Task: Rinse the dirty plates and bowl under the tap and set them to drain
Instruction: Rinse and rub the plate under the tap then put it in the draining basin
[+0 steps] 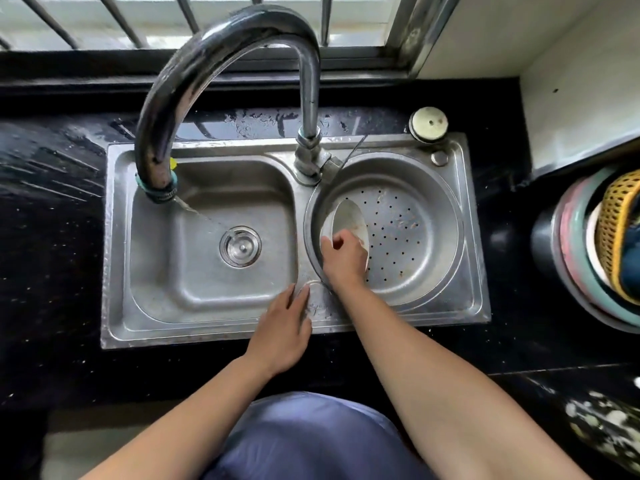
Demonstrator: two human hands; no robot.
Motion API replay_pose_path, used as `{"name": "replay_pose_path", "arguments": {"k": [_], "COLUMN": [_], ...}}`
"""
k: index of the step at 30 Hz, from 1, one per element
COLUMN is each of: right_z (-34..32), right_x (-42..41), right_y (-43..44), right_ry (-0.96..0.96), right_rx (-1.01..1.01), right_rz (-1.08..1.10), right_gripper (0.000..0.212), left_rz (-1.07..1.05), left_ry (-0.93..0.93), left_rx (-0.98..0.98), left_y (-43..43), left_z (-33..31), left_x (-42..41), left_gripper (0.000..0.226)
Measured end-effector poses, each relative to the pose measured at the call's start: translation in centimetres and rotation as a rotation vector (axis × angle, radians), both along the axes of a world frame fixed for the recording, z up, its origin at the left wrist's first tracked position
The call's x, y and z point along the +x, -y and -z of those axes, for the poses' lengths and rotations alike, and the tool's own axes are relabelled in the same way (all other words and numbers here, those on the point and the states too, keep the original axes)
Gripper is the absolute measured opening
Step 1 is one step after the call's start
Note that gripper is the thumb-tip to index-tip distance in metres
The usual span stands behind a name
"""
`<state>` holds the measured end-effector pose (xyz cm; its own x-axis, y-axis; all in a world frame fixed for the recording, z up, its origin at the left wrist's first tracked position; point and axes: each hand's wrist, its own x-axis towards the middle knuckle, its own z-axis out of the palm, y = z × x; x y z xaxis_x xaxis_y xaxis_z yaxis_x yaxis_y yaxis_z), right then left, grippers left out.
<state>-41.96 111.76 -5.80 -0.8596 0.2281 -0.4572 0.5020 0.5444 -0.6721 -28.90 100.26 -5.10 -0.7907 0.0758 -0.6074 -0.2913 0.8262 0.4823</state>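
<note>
A white plate (348, 218) stands on edge against the left wall of the round perforated drain basket (408, 237) in the right basin. My right hand (343, 258) grips the plate's near rim. My left hand (284, 330) rests flat on the sink's front edge, fingers apart, holding nothing. The curved tap (221, 57) arches over the left basin (207, 237), and a thin stream of water runs from its spout toward the drain (240, 246). No bowl or other plate is visible in the sink.
Black stone counter (48, 237) surrounds the steel sink and is wet behind the tap. A stack of coloured basins with a yellow mesh basket (616, 237) stands at the right edge. A round cap (428, 124) sits at the sink's back right corner. Barred window behind.
</note>
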Motion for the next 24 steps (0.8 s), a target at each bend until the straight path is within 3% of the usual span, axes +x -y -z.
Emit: {"name": "replay_pose_path", "arguments": {"k": [9,18,20,22,24], "right_z": [1.2,0.6,-0.3,-1.5,-2.7], "right_x": [0.5,0.8,1.2,2.2,3.5], "right_y": [1.7,1.5,1.8,2.6,4.1], "right_ry": [0.09,0.11,0.028,-0.187,-0.354], "right_rx": [-0.01,0.052,0.162,0.265,0.234], "right_rz": [-0.076,-0.194,-0.216,-0.271,-0.411], "right_gripper": [0.01,0.028,0.034,0.033,0.026], "left_rz": [-0.006,-0.117,-0.172,-0.24,-0.332], "left_ry": [0.012,0.0,-0.006,-0.025,-0.076], "left_rx": [0.007,0.008,0.013,0.019,0.016], "left_y": [1.5,4.0,5.0,6.1,7.4], "left_z": [0.5,0.1,-0.1,-0.5,-1.4], "left_x": [1.0,2.6,3.3,4.3,5.5], "left_gripper": [0.067,0.058,0.057,0.054,0.05]}}
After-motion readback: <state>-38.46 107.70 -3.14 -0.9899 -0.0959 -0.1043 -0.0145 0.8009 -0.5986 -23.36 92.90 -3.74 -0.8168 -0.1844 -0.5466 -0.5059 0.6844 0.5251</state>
